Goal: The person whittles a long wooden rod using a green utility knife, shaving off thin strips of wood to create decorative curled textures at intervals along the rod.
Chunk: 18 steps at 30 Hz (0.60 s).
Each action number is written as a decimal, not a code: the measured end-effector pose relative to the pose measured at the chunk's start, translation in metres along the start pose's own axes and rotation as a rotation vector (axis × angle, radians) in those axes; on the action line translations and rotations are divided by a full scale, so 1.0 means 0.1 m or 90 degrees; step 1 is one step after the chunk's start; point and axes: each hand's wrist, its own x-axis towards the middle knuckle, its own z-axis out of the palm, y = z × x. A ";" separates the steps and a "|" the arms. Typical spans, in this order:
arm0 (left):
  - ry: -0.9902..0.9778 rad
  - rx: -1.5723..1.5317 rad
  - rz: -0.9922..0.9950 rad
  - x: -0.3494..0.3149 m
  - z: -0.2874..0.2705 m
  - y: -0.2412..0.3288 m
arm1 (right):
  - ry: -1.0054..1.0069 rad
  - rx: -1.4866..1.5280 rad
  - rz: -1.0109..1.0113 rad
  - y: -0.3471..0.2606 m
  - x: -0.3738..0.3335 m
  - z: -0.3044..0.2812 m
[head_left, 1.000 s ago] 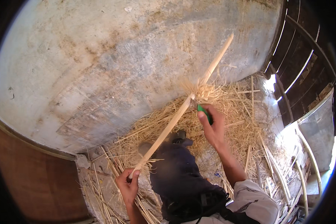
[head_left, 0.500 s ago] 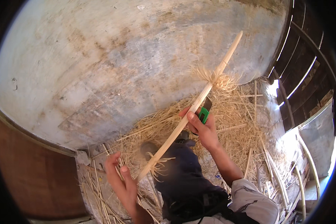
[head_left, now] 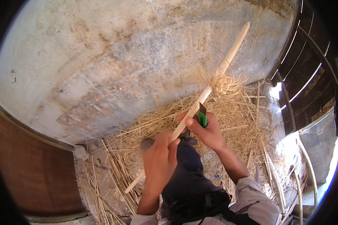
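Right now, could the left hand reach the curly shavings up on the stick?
Probably not straight along the stick: the right hand holds it between the left hand and the shavings, with the green knife beside it.

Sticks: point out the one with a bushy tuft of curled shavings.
The long pale stick held in the left hand and right hand, its shavings tuft beyond the right hand. The loose sticks at lower left lie unheld, without such a tuft.

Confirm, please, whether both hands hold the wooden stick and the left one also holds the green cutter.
Not quite: the green cutter is in the right hand, not the left hand, as the head view shows; both hold the wooden stick.
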 end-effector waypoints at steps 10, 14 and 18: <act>-0.041 -0.120 -0.112 -0.18 0.03 0.17 | 0.060 -0.186 -0.072 -0.03 -0.32 -0.09; -0.023 -0.134 -0.111 -0.26 0.00 0.17 | 0.068 -0.147 0.025 -0.07 -0.25 -0.02; 0.040 -0.066 0.036 -0.25 -0.03 0.00 | 0.074 -0.086 0.003 0.06 -0.15 0.05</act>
